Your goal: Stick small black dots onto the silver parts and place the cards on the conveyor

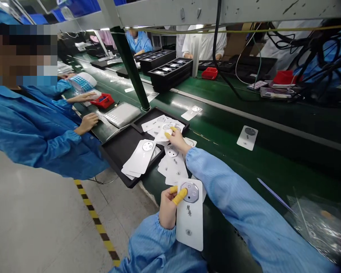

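Observation:
My left hand (169, 204) wears yellow finger cots and pinches the upper edge of a white card-like panel (189, 223). This panel has rounded corners, a silver octagonal ring with small holes, and dark printed characters. Farther forward, my right hand (177, 139), also with yellow finger cots, has its fingertips closed on another white panel (162, 135) over a loose pile. More white panels (174, 170) overlap on the bench between my hands. To their left, a small stack of panels (139, 161) rests across the rim of a black tray (110, 148).
A co-worker in a blue smock (45, 132) sits at the left, hands on the bench. Single panels lie on the green belt (216, 125). A green post (130, 68) rises beyond the tray. Clear plastic bags (324, 227) lie right; black cables (309, 49) hang above.

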Demonstrator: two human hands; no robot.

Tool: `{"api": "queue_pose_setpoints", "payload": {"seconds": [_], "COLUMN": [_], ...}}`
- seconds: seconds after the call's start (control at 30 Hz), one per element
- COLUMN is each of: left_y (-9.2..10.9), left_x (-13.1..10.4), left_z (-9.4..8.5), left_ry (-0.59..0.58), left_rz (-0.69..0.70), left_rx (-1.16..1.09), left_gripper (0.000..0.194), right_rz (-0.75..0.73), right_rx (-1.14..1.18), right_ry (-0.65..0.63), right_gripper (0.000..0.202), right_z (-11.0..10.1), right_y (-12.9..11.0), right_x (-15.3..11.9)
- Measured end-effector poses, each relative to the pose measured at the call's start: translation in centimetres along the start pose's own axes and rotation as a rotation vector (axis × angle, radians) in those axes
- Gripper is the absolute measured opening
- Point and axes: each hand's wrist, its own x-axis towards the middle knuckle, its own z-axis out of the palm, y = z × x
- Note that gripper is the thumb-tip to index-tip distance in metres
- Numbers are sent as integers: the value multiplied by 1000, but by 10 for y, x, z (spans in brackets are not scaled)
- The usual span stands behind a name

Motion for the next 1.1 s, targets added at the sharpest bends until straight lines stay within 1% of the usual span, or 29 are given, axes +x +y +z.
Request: {"api": "queue_pose_setpoints", "payload": {"seconds": [0.03, 0.1, 0.17, 0.23, 0.27, 0.33, 0.37, 0.4, 0.43, 0.47, 0.53, 0.6, 0.67, 0.7, 0.77, 0.87, 0.93, 1.0, 1.07, 1.1], "left_y": [2, 7, 11, 13, 14, 12, 11, 10, 8, 5, 0, -7, -15, -20, -28, -38, -42, -44, -44, -44], "left_x": [0, 0, 3, 8, 11, 18, 22, 26, 30, 34, 42, 49, 54, 56, 56, 50, 46, 44, 47, 49], "left_z": [-2, -4, -5, -5, -4, -1, 1, 5, 10, 16, 28, 39, 46, 47, 46, 44, 46, 50, 53, 55], "left_ry": [17, 48, 73, 97, 105, 105, 101, 97, 92, 87, 46, -35, -102, -118, -123, -124, -120, -111, -94, -84], "left_rz": [6, 12, 18, 20, 17, 2, -5, -9, -9, -1, 23, 30, 32, 46, 117, 236, 277, 298, 298, 275], "left_rx": [-2, 0, 18, 47, 66, 110, 129, 143, 150, 152, 166, 215, 303, 362, 519, 782, 909, 976, 969, 933], "left_gripper": [20, 19, 19, 19, 20, 22, 24, 27, 30, 33, 36, 37, 38, 39, 44, 58, 60, 59, 62, 65], "right_rz": [26, 90, 111, 102, 93, 92, 111, 144, 213, 284, 373, 447, 495, 507, 524, 546, 552, 544, 525, 514], "right_rx": [-27, -65, -93, -98, -91, -61, -46, -17, 70, 130, 210, 292, 347, 358, 355, 331, 304, 272, 230, 206], "right_ry": [-18, -46, -56, -52, -52, -54, -49, -33, 13, 57, 128, 170, 244, 293, 368, 423, 439, 429, 411, 406], "right_gripper": [47, 47, 44, 37, 33, 25, 26, 30, 34, 39, 58, 68, 68, 66, 63, 56, 56, 58, 58, 58], "right_z": [3, 0, -14, -36, -49, -76, -87, -96, -102, -105, -104, -99, -97, -98, -105, -121, -127, -126, -119, -115], "right_y": [-1, -3, -7, -10, -12, -12, -10, -6, -2, 5, 19, 34, 48, 53, 63, 73, 78, 83, 86, 88], "right_x": [5, 7, -1, -20, -34, -72, -95, -119, -143, -165, -199, -217, -222, -222, -221, -224, -225, -224, -220, -217]}}
